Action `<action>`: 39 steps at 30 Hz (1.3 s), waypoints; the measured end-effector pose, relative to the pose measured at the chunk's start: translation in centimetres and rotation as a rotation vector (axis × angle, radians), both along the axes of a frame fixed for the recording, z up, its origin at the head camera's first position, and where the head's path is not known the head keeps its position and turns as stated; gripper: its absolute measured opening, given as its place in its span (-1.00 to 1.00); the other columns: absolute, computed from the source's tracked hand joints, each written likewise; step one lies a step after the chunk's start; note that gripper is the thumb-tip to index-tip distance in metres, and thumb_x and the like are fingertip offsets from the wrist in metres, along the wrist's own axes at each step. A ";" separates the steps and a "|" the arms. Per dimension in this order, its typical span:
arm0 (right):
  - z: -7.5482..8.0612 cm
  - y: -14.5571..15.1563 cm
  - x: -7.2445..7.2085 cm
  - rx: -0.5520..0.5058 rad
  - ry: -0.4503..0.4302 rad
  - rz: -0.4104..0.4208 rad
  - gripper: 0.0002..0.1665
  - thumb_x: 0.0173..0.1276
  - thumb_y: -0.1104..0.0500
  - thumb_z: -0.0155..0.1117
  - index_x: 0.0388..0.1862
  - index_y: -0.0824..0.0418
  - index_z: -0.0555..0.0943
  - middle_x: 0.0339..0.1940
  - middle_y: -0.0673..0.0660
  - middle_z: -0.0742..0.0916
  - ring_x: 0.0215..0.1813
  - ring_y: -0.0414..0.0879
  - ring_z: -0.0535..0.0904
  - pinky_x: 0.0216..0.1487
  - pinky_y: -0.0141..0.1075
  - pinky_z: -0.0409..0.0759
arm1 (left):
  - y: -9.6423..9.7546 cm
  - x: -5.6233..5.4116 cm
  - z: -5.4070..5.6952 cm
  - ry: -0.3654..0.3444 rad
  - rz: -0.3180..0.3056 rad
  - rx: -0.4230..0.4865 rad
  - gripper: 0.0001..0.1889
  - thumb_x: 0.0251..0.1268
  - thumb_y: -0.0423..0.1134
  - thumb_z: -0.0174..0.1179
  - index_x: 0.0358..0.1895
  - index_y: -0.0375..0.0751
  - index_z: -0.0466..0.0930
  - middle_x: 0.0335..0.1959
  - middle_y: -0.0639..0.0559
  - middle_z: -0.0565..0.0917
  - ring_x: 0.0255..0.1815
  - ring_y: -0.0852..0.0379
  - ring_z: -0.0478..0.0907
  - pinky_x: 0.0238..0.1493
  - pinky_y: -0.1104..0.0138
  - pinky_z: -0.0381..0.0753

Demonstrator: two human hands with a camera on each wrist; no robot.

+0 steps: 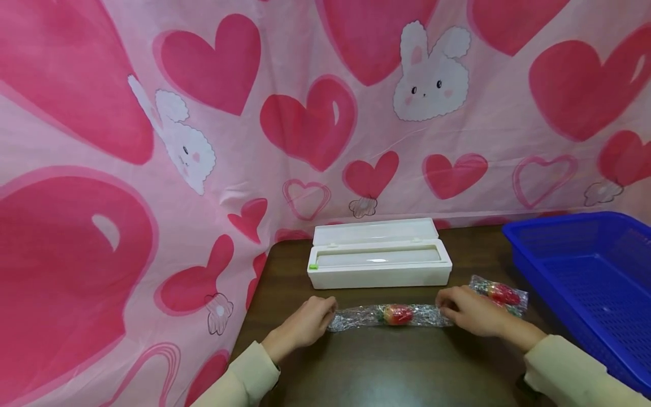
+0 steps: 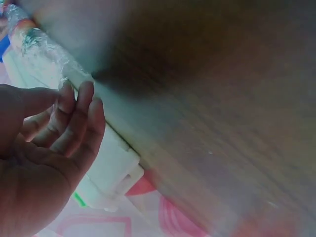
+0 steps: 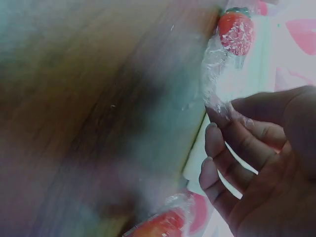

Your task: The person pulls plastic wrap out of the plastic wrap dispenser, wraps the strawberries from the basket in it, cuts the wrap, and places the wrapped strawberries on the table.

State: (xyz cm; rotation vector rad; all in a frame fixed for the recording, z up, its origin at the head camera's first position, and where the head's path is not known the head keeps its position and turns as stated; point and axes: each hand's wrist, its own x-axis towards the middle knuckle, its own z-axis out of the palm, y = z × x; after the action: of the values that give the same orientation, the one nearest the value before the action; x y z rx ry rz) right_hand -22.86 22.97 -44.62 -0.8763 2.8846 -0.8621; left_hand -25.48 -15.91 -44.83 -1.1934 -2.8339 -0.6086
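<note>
A red strawberry [image 1: 398,314] with a green leafy end lies rolled inside a long strip of clear plastic wrap [image 1: 361,318]. My left hand [image 1: 309,320] pinches the left end of the wrap between thumb and fingertips. At the other end, my right hand [image 1: 470,310] pinches the wrap the same way. The strip stretches between both hands, low over the brown table. In the right wrist view the wrapped strawberry [image 3: 236,33] shows beyond the thumb, and crinkled film [image 3: 217,79] runs down to the fingertips.
Behind the hands stands a white plastic wrap dispenser [image 1: 378,276], its lid [image 1: 375,230] raised and a roll inside. More wrapped red fruit [image 1: 503,294] lies past my right hand. A blue basket [image 1: 539,277] stands at the right. A pink heart-patterned cloth [image 1: 305,51] hangs behind the table.
</note>
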 end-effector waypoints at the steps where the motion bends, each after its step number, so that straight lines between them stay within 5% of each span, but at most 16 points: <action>1: -0.1 0.0 -0.3 -0.009 -0.011 -0.005 -0.90 0.33 0.31 0.37 -0.29 0.11 0.67 -0.45 -0.17 0.65 -0.41 -0.37 0.46 -0.36 -0.33 0.52 | 0.2 -0.2 -0.1 0.004 0.006 -0.012 -0.91 0.40 -0.47 0.18 -0.19 -0.25 0.64 -0.45 0.11 0.66 -0.47 0.34 0.44 -0.35 0.45 0.54; 6: -0.7 -0.2 -0.9 0.010 -0.018 -0.043 -0.91 0.29 0.30 0.37 -0.29 0.13 0.66 -0.44 -0.13 0.66 -0.39 -0.31 0.50 -0.33 -0.27 0.56 | 0.9 -0.9 -0.1 0.020 0.062 -0.106 -0.94 0.39 -0.39 0.20 -0.20 -0.17 0.64 -0.41 0.16 0.63 -0.44 0.29 0.47 -0.39 0.41 0.52; 10: -0.1 -0.8 -0.5 0.111 0.136 -0.098 -0.75 0.21 0.27 0.45 -0.13 0.19 0.66 -0.25 -0.02 0.68 -0.22 -0.12 0.60 -0.19 -0.08 0.64 | 1.4 -0.7 0.5 0.106 0.133 -0.162 -0.85 0.37 -0.27 0.29 -0.06 -0.15 0.66 -0.25 0.09 0.59 -0.26 0.15 0.53 -0.24 0.25 0.55; 12: 0.4 -1.4 -0.3 0.134 0.246 -0.115 -0.70 0.17 0.29 0.49 -0.11 0.19 0.65 -0.24 0.01 0.65 -0.21 -0.08 0.59 -0.19 -0.05 0.63 | 2.0 -0.6 1.0 0.125 0.118 -0.121 -0.81 0.37 -0.25 0.30 -0.02 -0.17 0.66 -0.19 0.05 0.59 -0.17 0.10 0.55 -0.13 0.20 0.57; 15: 0.6 -2.4 0.0 0.128 0.312 -0.072 -0.74 0.17 0.31 0.48 -0.16 0.16 0.66 -0.28 -0.05 0.62 -0.25 -0.14 0.57 -0.23 -0.12 0.62 | 3.3 -0.7 1.4 0.051 0.029 -0.071 -0.84 0.42 -0.30 0.23 -0.02 -0.20 0.67 -0.16 0.06 0.61 -0.13 0.15 0.55 -0.05 0.26 0.59; 18: -0.1 -3.1 0.0 0.100 0.194 0.024 -0.82 0.25 0.34 0.40 -0.19 0.15 0.66 -0.29 -0.10 0.60 -0.26 -0.22 0.56 -0.23 -0.18 0.61 | 4.0 -0.7 1.1 -0.083 -0.021 -0.092 -0.88 0.47 -0.35 0.15 -0.08 -0.20 0.66 -0.21 0.09 0.60 -0.18 0.24 0.54 -0.09 0.37 0.58; 21: -0.8 -2.6 0.0 0.092 0.090 0.049 -0.84 0.26 0.37 0.38 -0.21 0.17 0.65 -0.29 -0.07 0.61 -0.24 -0.20 0.57 -0.20 -0.16 0.61 | 3.4 -0.6 0.5 -0.122 0.001 -0.141 -0.88 0.48 -0.38 0.13 -0.11 -0.21 0.67 -0.25 0.09 0.60 -0.20 0.23 0.52 -0.11 0.36 0.58; 26: -1.0 -1.0 -0.2 0.038 0.091 0.062 -0.85 0.23 0.40 0.39 -0.30 0.18 0.65 -0.35 -0.06 0.63 -0.29 -0.18 0.55 -0.25 -0.16 0.57 | 0.9 -0.8 0.5 -0.107 0.034 -0.115 -0.88 0.45 -0.41 0.14 -0.17 -0.27 0.70 -0.28 0.05 0.62 -0.20 0.14 0.56 -0.09 0.27 0.61; 31: 0.9 -0.8 -0.6 0.095 0.092 0.086 -0.91 0.26 0.31 0.42 -0.32 0.14 0.68 -0.37 -0.12 0.65 -0.31 -0.19 0.56 -0.27 -0.18 0.58 | -0.9 -1.0 1.4 -0.110 0.051 -0.111 -0.89 0.44 -0.39 0.18 -0.16 -0.28 0.70 -0.28 0.04 0.61 -0.21 0.12 0.56 -0.10 0.22 0.63; 35: 2.6 -3.1 -1.3 0.170 0.115 0.035 -0.80 0.27 0.14 0.49 -0.18 0.16 0.69 -0.26 -0.04 0.69 -0.21 -0.11 0.61 -0.18 -0.08 0.63 | 0.0 -0.9 2.6 -0.068 0.050 -0.105 -0.89 0.42 -0.35 0.21 -0.13 -0.28 0.69 -0.26 0.04 0.61 -0.19 0.12 0.55 -0.07 0.21 0.62; 39: 2.7 -6.5 -2.6 0.223 0.136 0.093 -0.45 0.17 0.03 0.56 0.04 0.31 0.64 -0.06 0.12 0.69 0.00 0.06 0.63 0.04 0.04 0.61 | 2.8 -0.8 3.7 -0.036 0.003 -0.121 -0.84 0.37 -0.33 0.25 -0.07 -0.30 0.68 -0.17 -0.03 0.64 -0.11 0.10 0.55 0.01 0.23 0.59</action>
State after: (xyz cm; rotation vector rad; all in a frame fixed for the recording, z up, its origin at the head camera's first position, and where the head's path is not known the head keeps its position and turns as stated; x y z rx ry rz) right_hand -25.50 16.44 -41.89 -1.0718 2.9473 -0.4784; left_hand -26.26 -13.13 -41.09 -1.2065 -2.9399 -0.4695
